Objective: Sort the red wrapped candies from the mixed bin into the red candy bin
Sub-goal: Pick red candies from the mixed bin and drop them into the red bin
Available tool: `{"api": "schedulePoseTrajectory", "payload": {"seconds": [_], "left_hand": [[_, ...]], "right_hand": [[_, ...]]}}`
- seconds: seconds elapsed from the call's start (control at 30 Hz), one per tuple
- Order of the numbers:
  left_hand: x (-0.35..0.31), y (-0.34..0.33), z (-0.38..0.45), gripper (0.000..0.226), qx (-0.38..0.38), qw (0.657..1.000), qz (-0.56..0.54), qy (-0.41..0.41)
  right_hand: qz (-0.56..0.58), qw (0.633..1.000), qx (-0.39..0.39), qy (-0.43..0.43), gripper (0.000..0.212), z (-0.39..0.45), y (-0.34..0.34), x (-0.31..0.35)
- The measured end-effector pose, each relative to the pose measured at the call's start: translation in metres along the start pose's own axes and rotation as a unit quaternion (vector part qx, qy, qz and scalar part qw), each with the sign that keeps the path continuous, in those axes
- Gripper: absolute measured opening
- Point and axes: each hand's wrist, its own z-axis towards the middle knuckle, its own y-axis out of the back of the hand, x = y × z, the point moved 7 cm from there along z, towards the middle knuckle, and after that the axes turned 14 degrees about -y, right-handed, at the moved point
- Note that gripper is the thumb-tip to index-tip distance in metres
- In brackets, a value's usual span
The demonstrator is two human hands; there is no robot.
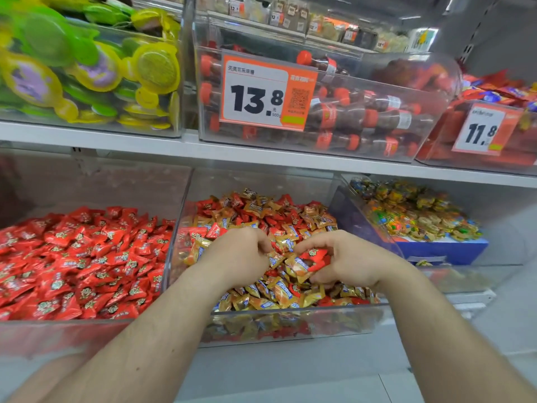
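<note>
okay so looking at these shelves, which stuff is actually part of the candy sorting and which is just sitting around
Part of the job:
mixed bin
red candy bin
red wrapped candy gripped by the right hand
left hand, down in the mixed candies

Just sitting around:
cola bottle candy bin
13.8 price tag
green and yellow candy bin
foil candy bin

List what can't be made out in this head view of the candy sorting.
- Left hand: its fingertips curl down into the mixed bin, so whether it holds a candy is hidden.
- Right hand: grips red wrapped candies; the fingers hide how many.
- Red candy bin: its left part is cut off by the frame edge.
- Small print on the 13.8 price tag: too small to read.
</note>
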Motion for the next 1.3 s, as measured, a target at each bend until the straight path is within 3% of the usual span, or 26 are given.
{"api": "schedulePoseTrajectory", "payload": {"seconds": [0.2, 0.4, 0.47, 0.57, 0.67, 0.73, 0.8, 0.97, 1.07, 1.2, 1.3], "left_hand": [[-0.016, -0.012, 0.005, 0.024, 0.017, 0.999, 0.001, -0.034], [-0.031, -0.018, 0.011, 0.026, 0.043, 0.998, 0.014, -0.046], [-0.039, -0.017, 0.022, 0.025, 0.03, 0.998, 0.02, -0.054], [-0.052, -0.027, 0.051, 0.029, 0.033, 0.994, 0.063, -0.078], [-0.061, -0.06, 0.076, 0.052, 0.168, 0.972, 0.106, -0.126], [-0.056, -0.083, 0.082, 0.064, 0.277, 0.944, 0.127, -0.128], [-0.049, -0.096, 0.088, 0.063, 0.32, 0.926, 0.162, -0.119], [-0.053, -0.091, 0.097, 0.024, 0.268, 0.926, 0.217, -0.157], [-0.047, -0.072, 0.09, 0.02, 0.238, 0.941, 0.192, -0.144], [-0.035, -0.041, 0.082, 0.013, 0.191, 0.975, 0.068, -0.086], [-0.033, -0.032, 0.079, 0.018, 0.132, 0.986, -0.101, -0.019]], "right_hand": [[0.287, 0.957, -0.005, -0.044, 0.045, -0.012, 0.012, -0.025], [0.519, 0.851, -0.044, -0.071, 0.011, -0.016, 0.033, -0.047], [0.548, 0.829, -0.074, -0.083, 0.018, -0.017, 0.036, -0.05], [0.48, 0.862, -0.134, -0.093, 0.033, -0.018, 0.04, -0.051], [0.393, 0.901, -0.165, -0.087, 0.024, -0.018, 0.039, -0.045], [0.391, 0.903, -0.159, -0.075, 0.014, -0.02, 0.04, -0.041], [0.391, 0.902, -0.173, -0.064, 0.013, -0.023, 0.046, -0.04], [0.304, 0.927, -0.207, -0.074, 0.025, -0.018, 0.052, -0.043], [0.264, 0.938, -0.21, -0.076, 0.024, -0.013, 0.052, -0.042], [0.309, 0.929, -0.2, -0.047, 0.017, -0.012, 0.052, -0.037], [0.374, 0.905, -0.199, -0.028, 0.011, -0.013, 0.052, -0.032]]}}
